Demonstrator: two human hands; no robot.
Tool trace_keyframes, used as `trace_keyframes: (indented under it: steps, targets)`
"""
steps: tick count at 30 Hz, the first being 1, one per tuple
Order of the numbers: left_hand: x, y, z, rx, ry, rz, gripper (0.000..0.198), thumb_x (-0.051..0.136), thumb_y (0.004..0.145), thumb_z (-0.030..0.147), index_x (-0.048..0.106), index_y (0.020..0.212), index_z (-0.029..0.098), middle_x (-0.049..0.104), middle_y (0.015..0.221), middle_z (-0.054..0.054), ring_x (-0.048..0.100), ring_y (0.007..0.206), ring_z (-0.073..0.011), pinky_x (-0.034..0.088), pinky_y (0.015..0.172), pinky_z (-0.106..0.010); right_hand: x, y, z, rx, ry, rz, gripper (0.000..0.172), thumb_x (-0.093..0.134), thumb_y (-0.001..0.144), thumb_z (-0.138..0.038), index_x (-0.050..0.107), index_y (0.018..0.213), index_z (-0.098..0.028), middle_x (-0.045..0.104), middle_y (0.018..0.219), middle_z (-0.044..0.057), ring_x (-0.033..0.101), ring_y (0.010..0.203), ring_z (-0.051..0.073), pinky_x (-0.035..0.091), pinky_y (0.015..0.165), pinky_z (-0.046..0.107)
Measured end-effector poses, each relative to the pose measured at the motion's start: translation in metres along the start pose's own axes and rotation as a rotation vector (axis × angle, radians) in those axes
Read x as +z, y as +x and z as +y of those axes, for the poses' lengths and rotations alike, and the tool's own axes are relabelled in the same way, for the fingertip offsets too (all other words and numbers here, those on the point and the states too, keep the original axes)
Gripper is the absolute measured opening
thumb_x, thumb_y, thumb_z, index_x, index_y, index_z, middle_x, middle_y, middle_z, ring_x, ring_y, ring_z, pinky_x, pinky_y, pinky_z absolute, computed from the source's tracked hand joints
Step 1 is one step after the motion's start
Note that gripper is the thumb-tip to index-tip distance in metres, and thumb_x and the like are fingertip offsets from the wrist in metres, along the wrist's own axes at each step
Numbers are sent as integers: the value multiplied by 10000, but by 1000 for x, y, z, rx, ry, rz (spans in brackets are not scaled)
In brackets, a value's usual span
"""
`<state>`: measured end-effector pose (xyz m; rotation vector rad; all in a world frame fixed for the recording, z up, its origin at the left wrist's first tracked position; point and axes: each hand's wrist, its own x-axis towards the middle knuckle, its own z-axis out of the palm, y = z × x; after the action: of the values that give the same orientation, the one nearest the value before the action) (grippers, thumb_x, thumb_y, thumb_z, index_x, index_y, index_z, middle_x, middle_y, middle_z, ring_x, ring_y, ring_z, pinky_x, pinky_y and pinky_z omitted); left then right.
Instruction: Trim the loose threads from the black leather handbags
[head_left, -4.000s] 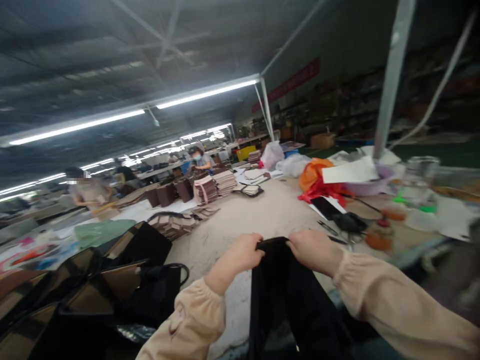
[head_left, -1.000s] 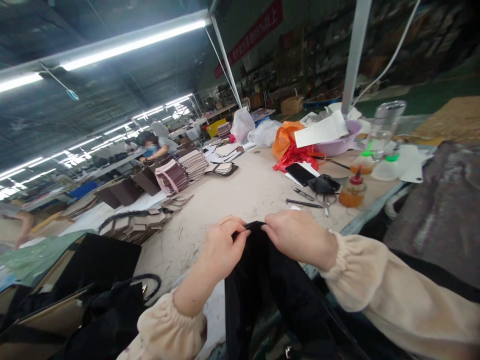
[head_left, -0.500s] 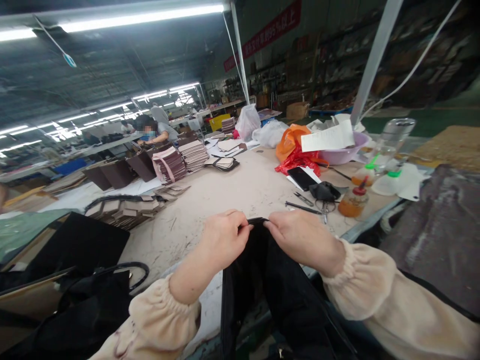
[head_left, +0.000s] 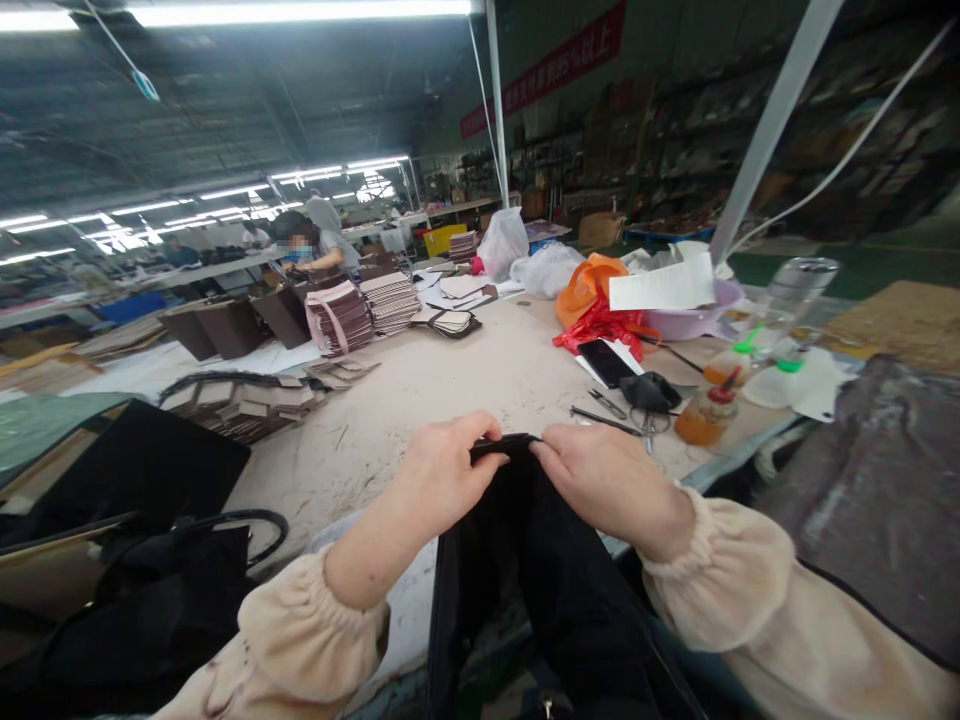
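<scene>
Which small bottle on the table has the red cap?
The amber-filled bottle nearest the right hand; the two green-capped bottles are farther back.

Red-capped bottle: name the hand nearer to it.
Right. The right hand is left of the red-capped bottle and closer to the camera; the left hand is farther left, beyond the right hand.

Fabric (head_left: 585, 580) hangs below the grip. Bags (head_left: 161, 465) lie left of the grip; stacks of sheets (head_left: 390, 305) stand on the table (head_left: 420, 400) ahead-left, a person (head_left: 330, 252) behind them. Ahead-right lies a phone (head_left: 604, 362), with a bottle (head_left: 703, 418) nearer and farther right and a basin (head_left: 679, 325) beyond.
</scene>
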<state>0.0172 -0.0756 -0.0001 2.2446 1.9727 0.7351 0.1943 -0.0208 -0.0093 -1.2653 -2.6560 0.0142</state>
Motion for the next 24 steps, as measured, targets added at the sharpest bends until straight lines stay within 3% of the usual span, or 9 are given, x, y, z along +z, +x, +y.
trace_keyframes:
  steps: [15,24]
  targets:
    - [3,2,2,50,28,-9,99,598,780,222,674,843,214,699,902,-1,636,833,-157,482,814,-277,2,-2,1,-22,5,40,366,319,931,-353,609,759,-211,673,714,37,634,689,198,329,565,289]
    - [4,5,5,15,-30,-7,101,574,793,211,675,787,207,700,836,11,630,779,-139,472,749,-252,0,-3,4,-21,13,48,339,349,925,-354,597,746,-207,666,708,32,625,677,187,299,558,289]
